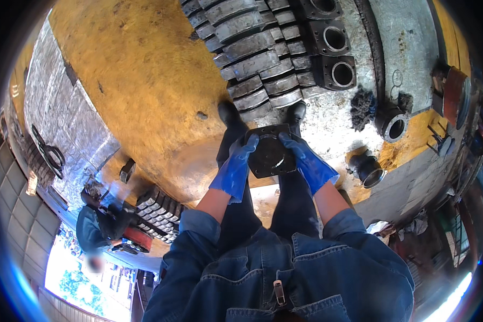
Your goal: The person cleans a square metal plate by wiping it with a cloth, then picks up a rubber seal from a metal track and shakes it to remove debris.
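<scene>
I see shiny blue rubber gloves (232, 178) on the left hand (241, 153) and right hand (304, 154), holding a squarish black metal piece (271, 155). Curved grey metal blocks (257, 61) lie in rows. A dark-dressed person (94, 228) off left may be crouching.

At the top centre of the frame, we see rows of grey, curved metal blocks (252, 56); just right of them stands a row of dark, square-flanged metal castings (333, 53) with round bores. At the right, we find a black metal cylinder with a shiny rim (369, 170). On the left lies a looped black band (47, 147) (its material we cannot tell), and at lower left a dark-clothed co-worker (96, 225) bends beside a red object (138, 238).
</scene>
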The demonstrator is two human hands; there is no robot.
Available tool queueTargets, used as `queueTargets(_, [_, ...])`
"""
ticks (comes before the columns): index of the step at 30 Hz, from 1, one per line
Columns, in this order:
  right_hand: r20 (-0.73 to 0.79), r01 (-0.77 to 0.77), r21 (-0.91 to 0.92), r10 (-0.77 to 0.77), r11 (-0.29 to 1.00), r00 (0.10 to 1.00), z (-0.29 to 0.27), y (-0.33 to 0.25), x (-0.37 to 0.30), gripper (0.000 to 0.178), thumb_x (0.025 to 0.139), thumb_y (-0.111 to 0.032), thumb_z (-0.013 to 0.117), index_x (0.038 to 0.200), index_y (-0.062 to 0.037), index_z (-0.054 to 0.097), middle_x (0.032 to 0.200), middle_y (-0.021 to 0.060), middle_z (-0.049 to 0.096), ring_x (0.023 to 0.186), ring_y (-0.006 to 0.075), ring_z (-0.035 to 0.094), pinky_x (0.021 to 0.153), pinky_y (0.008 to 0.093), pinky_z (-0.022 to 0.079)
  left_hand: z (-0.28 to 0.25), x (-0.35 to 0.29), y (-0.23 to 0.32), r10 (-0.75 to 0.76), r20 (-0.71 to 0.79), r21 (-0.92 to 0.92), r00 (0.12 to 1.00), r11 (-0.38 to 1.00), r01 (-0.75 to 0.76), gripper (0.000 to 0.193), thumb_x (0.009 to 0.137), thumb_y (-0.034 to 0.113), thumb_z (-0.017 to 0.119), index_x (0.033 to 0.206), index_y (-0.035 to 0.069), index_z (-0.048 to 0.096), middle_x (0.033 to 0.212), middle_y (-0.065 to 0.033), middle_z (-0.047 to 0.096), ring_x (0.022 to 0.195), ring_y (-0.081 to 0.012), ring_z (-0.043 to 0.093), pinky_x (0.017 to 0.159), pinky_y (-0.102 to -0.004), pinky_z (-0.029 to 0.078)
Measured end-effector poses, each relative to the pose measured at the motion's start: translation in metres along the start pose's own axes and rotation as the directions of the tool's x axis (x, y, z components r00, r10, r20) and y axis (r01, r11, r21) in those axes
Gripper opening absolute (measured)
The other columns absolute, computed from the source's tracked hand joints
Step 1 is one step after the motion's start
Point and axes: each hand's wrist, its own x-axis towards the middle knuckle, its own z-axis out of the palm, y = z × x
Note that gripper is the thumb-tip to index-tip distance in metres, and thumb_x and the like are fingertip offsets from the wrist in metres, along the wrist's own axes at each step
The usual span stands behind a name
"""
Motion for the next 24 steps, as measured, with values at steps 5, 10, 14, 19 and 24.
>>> queueTargets(5, [0.047,-0.011,-0.227,0.023,0.974,0.999,-0.008,-0.032,0.068,0.045,0.093,-0.026,0.072,0.130,-0.0014,0.062,0.109,0.0073,0.070,0.095,0.0146,0.065,0.085,0.0270,0.052,-0.013,0.081,-0.036,0.006,0.066,-0.192,0.998,0.981,0.007,0.049,0.095,0.032,0.064,0.129,-0.001,0.056,0.119,-0.0133,0.059,0.106,-0.0216,0.059,0.079,-0.0331,0.047])
queueTargets(10, [0.106,0.027,-0.401,0.018,0.916,0.994,-0.026,-0.061,0.141,0.044,0.093,-0.023,0.070,0.132,-0.0023,0.061,0.109,0.0049,0.070,0.097,0.0136,0.062,0.085,0.0261,0.048,-0.016,0.164,-0.047,0.021,0.209,-0.520,0.978,0.849,0.093,0.053,0.098,0.035,0.056,0.137,0.000,0.049,0.132,-0.0167,0.050,0.119,-0.0259,0.052,0.076,-0.0360,0.043])
queueTargets(14, [0.159,0.132,-0.520,-0.057,0.844,0.986,-0.032,-0.087,0.186,0.054,0.091,-0.029,0.069,0.137,-0.0024,0.058,0.114,0.0062,0.069,0.096,0.0146,0.062,0.083,0.0269,0.050,-0.034,0.241,-0.045,0.116,0.614,-0.752,0.781,0.387,0.534,0.057,0.100,0.037,0.050,0.144,0.001,0.043,0.144,-0.0193,0.042,0.130,-0.0294,0.047,0.075,-0.0384,0.039])
queueTargets(19, [0.203,0.252,-0.565,-0.164,0.786,0.965,-0.029,-0.093,0.227,0.055,0.092,-0.022,0.066,0.142,-0.0037,0.053,0.115,0.0069,0.069,0.100,0.0139,0.063,0.089,0.0273,0.049,-0.066,0.289,-0.025,0.194,0.876,-0.430,0.443,-0.104,0.897,0.057,0.104,0.040,0.037,0.144,0.000,0.043,0.143,-0.0224,0.043,0.128,-0.0331,0.047,0.070,-0.0401,0.035])
queueTargets(24, [0.276,0.330,-0.533,-0.209,0.779,0.938,-0.032,-0.093,0.254,0.053,0.092,-0.021,0.068,0.139,-0.0010,0.055,0.117,0.0073,0.068,0.103,0.0136,0.062,0.094,0.0284,0.049,-0.066,0.305,-0.018,0.303,0.835,-0.535,0.460,0.249,0.808,0.046,0.102,0.018,0.040,0.144,-0.001,0.043,0.139,-0.0221,0.048,0.123,-0.0308,0.052,0.075,-0.0359,0.043])
